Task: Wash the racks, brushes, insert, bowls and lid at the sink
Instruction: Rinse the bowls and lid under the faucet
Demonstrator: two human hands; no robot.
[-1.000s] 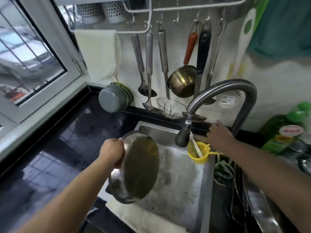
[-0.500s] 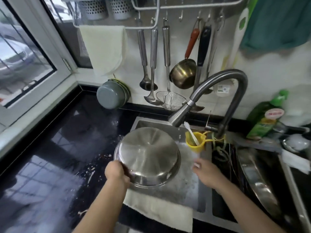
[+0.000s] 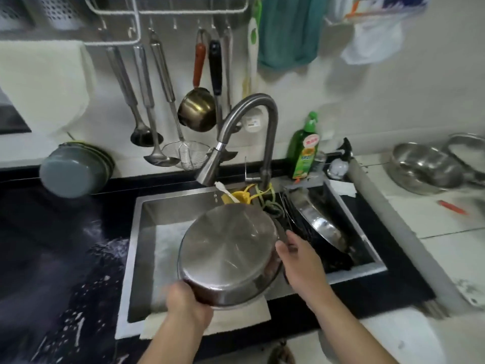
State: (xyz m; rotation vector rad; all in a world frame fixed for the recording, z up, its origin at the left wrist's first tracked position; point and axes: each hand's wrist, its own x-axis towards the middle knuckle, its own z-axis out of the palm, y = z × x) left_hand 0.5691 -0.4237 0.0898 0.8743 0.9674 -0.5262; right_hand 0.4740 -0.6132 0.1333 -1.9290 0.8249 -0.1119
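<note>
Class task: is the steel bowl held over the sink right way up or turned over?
Turned over and tilted: the steel bowl shows its flat base to the camera, left hand gripping its near rim.
</note>
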